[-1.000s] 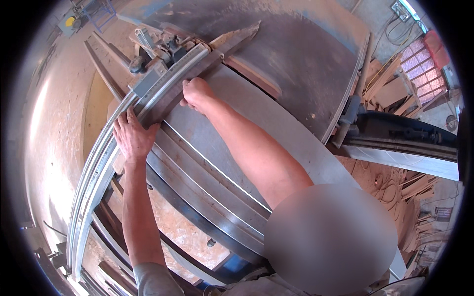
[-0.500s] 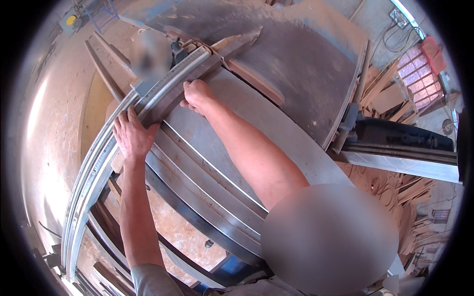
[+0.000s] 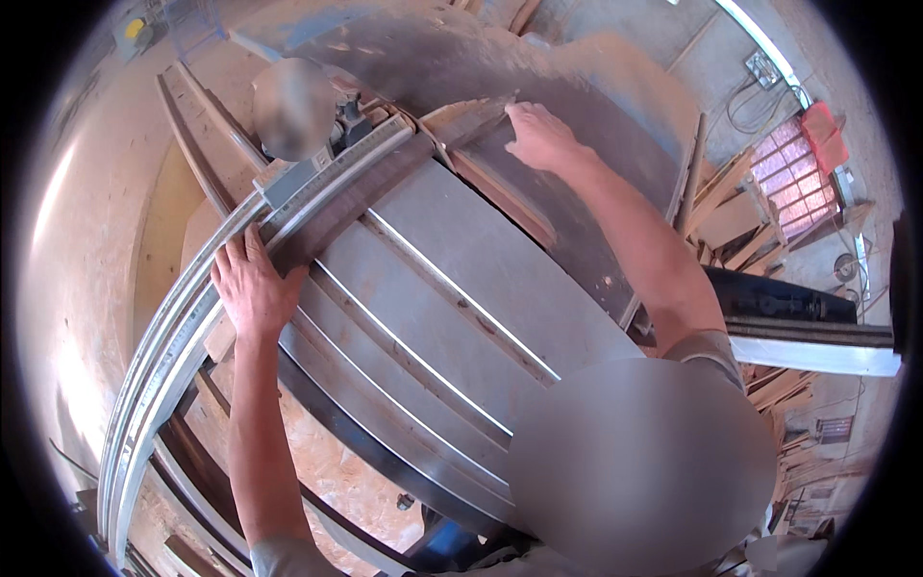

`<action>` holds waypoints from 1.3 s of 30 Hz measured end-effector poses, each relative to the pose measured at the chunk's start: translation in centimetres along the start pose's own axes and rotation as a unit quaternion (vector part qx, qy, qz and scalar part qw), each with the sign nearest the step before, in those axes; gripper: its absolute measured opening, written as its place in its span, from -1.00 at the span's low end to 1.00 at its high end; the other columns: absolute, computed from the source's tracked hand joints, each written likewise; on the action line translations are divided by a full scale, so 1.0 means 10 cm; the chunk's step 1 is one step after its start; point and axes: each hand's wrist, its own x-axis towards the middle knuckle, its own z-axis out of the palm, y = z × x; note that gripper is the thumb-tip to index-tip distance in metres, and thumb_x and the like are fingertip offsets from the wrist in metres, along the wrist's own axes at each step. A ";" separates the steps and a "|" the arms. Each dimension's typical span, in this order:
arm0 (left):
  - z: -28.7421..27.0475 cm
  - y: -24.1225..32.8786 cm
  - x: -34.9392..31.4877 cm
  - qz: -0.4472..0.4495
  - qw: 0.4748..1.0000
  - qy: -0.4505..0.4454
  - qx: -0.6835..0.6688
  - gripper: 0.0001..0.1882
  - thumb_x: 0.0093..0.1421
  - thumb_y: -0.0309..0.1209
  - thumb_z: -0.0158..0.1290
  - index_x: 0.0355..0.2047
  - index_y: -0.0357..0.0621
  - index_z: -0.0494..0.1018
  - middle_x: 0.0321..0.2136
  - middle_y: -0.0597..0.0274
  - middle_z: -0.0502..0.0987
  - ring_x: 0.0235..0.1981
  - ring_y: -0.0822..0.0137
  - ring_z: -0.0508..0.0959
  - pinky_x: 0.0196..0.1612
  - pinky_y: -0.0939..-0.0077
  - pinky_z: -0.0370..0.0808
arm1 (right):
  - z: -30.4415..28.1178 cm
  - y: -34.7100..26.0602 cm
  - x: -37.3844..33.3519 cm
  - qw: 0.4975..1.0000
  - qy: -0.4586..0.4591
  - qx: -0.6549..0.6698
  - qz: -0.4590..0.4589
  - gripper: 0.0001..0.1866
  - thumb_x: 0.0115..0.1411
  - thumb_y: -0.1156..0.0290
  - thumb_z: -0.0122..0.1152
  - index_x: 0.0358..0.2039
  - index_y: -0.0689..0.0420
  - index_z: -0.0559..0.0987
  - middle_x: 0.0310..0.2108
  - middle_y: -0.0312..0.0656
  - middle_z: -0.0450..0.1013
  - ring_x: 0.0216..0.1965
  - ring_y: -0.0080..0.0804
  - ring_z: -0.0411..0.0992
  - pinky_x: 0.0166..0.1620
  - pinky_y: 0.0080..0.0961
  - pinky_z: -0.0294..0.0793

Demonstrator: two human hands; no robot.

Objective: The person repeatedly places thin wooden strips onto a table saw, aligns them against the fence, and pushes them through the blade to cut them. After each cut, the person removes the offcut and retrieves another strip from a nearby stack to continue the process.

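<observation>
My left hand (image 3: 255,293) is at the near-left end of a long dark wooden board (image 3: 356,197). Its fingers reach over toward the metal fence (image 3: 336,163), with the thumb on the board's near side, so it grips the board there. The board lies along the fence, across the grey metal saw table (image 3: 452,250). Stretched out to the far right, my right hand (image 3: 546,135) has thumb and forefinger apart. Its fingertips are at the pointed end of a rough wooden offcut (image 3: 471,123) beyond the board's far end.
A clamp-like black fitting (image 3: 351,120) sits on the fence. Beyond the metal table is a brown, dusty surface (image 3: 625,144). Scrap wood strips (image 3: 726,207) lean at the right, near a red bag (image 3: 824,137). Two long rails (image 3: 197,139) extend at the far left.
My right hand has left the dark board and moved right and away to the offcut. My left hand has stayed on the board. More of the table's slots now show.
</observation>
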 end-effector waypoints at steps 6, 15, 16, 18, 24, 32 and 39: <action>0.04 -0.01 0.01 0.002 1.000 0.003 0.003 -0.04 -0.10 -0.15 0.36 0.28 -0.21 0.22 0.21 -0.07 0.28 0.26 -0.08 0.23 0.34 0.03 0.13 | 0.26 -0.02 0.68 0.993 -0.047 -0.065 -0.087 -0.19 0.13 0.58 0.15 0.39 0.13 0.10 0.44 -0.15 0.01 0.45 -0.19 -0.01 0.40 -0.25 0.16; 0.03 -0.03 -0.01 0.009 1.000 0.013 -0.003 -0.04 -0.11 -0.15 0.37 0.27 -0.23 0.24 0.20 -0.09 0.28 0.25 -0.08 0.24 0.29 0.00 0.16 | 0.14 -0.06 0.86 0.978 -0.196 -0.043 -0.066 -0.31 0.12 0.49 0.21 0.28 -0.04 0.25 0.27 -0.10 0.23 0.30 -0.12 0.22 0.29 -0.22 0.28; 0.03 -0.02 0.01 0.008 1.000 0.006 -0.010 -0.04 -0.11 -0.16 0.37 0.28 -0.22 0.24 0.20 -0.08 0.28 0.25 -0.08 0.24 0.30 0.00 0.16 | 0.14 0.03 0.78 0.979 -0.192 -0.033 -0.058 -0.36 0.13 0.49 0.19 0.24 -0.03 0.28 0.24 -0.11 0.26 0.29 -0.13 0.24 0.26 -0.20 0.30; 0.02 -0.01 0.02 0.004 1.000 -0.004 -0.025 -0.04 -0.12 -0.18 0.37 0.28 -0.22 0.24 0.20 -0.08 0.28 0.24 -0.09 0.25 0.31 0.00 0.16 | 0.11 0.20 0.55 0.982 -0.181 -0.015 -0.045 -0.46 0.15 0.49 0.15 0.17 -0.01 0.34 0.18 -0.12 0.32 0.27 -0.15 0.27 0.21 -0.17 0.35; 0.09 -0.22 -0.11 0.075 0.995 0.056 -0.031 -0.13 -0.03 -0.24 0.31 0.28 -0.21 0.24 0.19 -0.06 0.31 0.25 -0.07 0.26 0.33 -0.03 0.15 | 0.07 0.43 -0.10 0.982 -0.157 0.036 -0.094 -0.45 0.08 0.45 0.28 0.10 0.17 0.38 0.08 0.05 0.37 0.17 0.03 0.33 0.19 -0.19 0.35; 0.01 -0.44 -1.39 -0.290 0.690 0.146 -0.647 -0.49 0.27 -0.38 0.16 0.17 -0.30 0.33 -0.14 0.13 0.49 -0.23 0.29 0.56 -0.20 0.47 0.54 | 0.15 0.55 -1.99 0.989 -0.142 0.021 -0.023 -0.31 0.04 0.36 0.39 0.16 0.26 0.32 0.12 0.12 0.33 0.19 0.12 0.28 0.20 -0.14 0.33; -0.06 -0.85 -1.05 -0.503 0.476 0.044 -0.720 -0.62 0.28 -0.23 0.17 -0.10 -0.32 0.42 -0.34 0.21 0.47 -0.47 0.41 0.56 -0.54 0.58 0.43 | 0.32 0.70 -3.56 0.986 -0.151 0.056 -0.039 -0.24 -0.03 0.37 0.44 0.16 0.27 0.29 0.06 0.13 0.30 0.17 0.17 0.25 0.21 -0.07 0.31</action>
